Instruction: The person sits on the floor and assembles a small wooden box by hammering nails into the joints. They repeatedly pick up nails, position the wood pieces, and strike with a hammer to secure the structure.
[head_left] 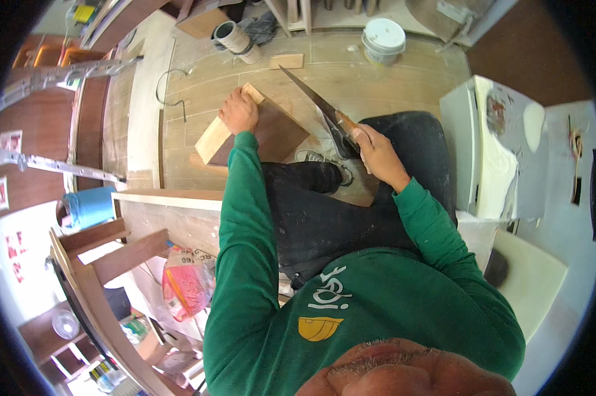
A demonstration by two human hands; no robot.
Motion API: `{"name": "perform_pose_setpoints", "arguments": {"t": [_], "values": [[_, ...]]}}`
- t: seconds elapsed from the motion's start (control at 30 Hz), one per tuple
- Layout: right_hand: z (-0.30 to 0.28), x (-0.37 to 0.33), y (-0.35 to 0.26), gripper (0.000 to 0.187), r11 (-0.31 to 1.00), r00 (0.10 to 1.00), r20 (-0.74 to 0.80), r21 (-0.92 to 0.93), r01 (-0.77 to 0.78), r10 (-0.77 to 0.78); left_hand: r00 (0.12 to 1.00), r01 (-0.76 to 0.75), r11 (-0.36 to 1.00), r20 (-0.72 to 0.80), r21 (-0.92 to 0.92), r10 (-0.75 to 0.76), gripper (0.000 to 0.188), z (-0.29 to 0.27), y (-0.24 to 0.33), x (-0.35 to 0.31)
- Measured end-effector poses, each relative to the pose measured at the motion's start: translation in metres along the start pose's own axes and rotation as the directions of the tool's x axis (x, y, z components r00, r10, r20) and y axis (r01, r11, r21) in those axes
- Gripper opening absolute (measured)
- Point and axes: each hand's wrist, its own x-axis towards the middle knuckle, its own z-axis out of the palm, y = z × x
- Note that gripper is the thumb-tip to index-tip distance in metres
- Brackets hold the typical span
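Through the head camera I have the left hand (239, 112) clasped over the upper edge of a wooden piece (275, 135), whose brown face extends below and to the right of that hand. I have the right hand (378, 153) clamped on the handle of a handsaw (317, 99); its blade slants forward and leftward from the hand, apart from the wooden piece. Ahead of the right hand, a white lidded bucket (383, 42) stands on the floor (416, 79).

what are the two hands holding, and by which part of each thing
The right hand grips a long metal handsaw by its brown wooden handle. The left hand clasps a brown-and-pale wooden piece at its upper edge.
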Motion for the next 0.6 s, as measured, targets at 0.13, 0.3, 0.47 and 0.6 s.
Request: {"name": "perform_pose_setpoints", "arguments": {"t": [0.13,0.3,0.47,0.6], "values": [[-0.013,-0.010,0.012,0.044,0.988,0.999,-0.052,0.154,-0.001,0.009,0.983,0.079,0.997,0.164,0.001,-0.078,0.065,-0.030,0.039,-0.013],[-0.024,-0.005,0.002,0.048,0.875,0.988,0.014,0.462,-0.146,0.157,0.901,0.044,0.991,0.424,0.124,-0.093,0.072,-0.020,0.047,-0.002],[-0.026,0.003,0.009,0.051,0.709,0.970,0.064,0.672,-0.215,0.234,0.783,-0.499,0.834,0.536,0.236,0.317,0.046,0.005,0.008,0.023],[-0.031,0.006,0.007,0.051,0.653,0.964,0.073,0.723,-0.227,0.254,0.689,-0.688,0.673,0.533,0.270,0.491,0.036,0.007,0.011,0.028]]}}
